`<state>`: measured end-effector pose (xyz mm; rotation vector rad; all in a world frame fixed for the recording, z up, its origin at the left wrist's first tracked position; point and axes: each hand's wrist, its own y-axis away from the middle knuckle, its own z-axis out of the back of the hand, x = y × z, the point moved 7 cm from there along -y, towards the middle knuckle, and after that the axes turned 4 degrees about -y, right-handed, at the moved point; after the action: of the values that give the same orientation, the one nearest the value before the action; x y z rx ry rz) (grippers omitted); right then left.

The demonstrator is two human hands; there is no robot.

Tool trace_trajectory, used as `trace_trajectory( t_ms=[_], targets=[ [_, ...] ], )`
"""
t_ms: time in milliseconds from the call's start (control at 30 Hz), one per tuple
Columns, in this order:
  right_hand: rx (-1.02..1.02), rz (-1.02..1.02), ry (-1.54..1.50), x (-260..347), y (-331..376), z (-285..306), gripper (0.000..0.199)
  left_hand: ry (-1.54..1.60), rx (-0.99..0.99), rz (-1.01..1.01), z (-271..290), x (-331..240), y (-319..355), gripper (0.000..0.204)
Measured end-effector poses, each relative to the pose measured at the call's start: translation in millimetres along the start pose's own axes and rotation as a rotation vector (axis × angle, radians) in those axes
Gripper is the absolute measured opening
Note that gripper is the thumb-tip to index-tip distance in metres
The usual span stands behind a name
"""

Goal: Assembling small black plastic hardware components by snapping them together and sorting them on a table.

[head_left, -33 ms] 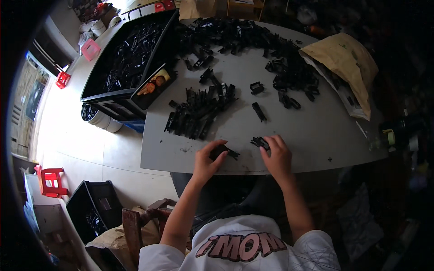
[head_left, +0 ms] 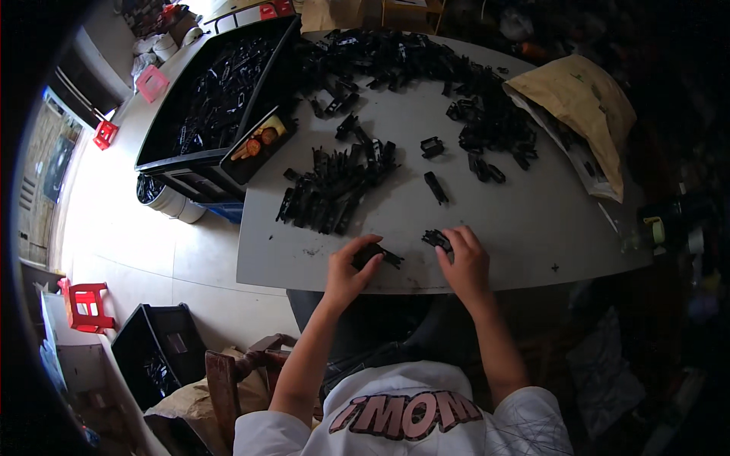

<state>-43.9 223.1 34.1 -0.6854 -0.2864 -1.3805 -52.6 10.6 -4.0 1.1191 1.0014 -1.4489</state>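
Near the front edge of the grey table, my left hand [head_left: 351, 270] is closed around a black plastic part [head_left: 390, 259], one end of which sticks out to the right past the thumb. To its right, my right hand [head_left: 467, 264] grips another black plastic part [head_left: 436, 239] between thumb and fingers. The two parts are apart, low over the tabletop or resting on it. Beyond my hands lie two single black parts, one long [head_left: 436, 188] and one shorter [head_left: 432, 147]. A row of similar black parts [head_left: 331, 190] stands packed together ahead of my left hand.
Loose black parts [head_left: 395, 57] are heaped along the table's [head_left: 517, 228] far side. At the left stands a large black crate [head_left: 171, 162] full of them, with a small picture-topped box [head_left: 261, 144] against it. A brown paper sack [head_left: 578, 99] lies at the right.
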Motion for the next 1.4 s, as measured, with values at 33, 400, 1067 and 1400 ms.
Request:
trace_trajectory(
  t_ms=[33, 400, 1067, 1400],
  targets=[
    [-0.007, 0.020, 0.004, -0.4, -0.4, -3.0, 0.027, -0.010, 0.014, 0.018, -0.3, -0.6, -0.5, 0.029],
    [0.111, 0.008, 0.003, 10.2, -7.4, -23.8, 0.026, -0.063, -0.010, -0.105, -2.1, -6.9, -1.0, 0.029],
    [0.247, 0.139, -0.204, 62.7, -7.7, -28.9, 0.026, 0.063, -0.036, -0.026, -3.5, -0.7, -2.6, 0.019],
    [0.246, 0.273, 0.079, 72.6, 3.7, -45.7, 0.029, -0.106, -0.031, -0.017, -10.7, -9.9, 1.9, 0.021]
  ],
)
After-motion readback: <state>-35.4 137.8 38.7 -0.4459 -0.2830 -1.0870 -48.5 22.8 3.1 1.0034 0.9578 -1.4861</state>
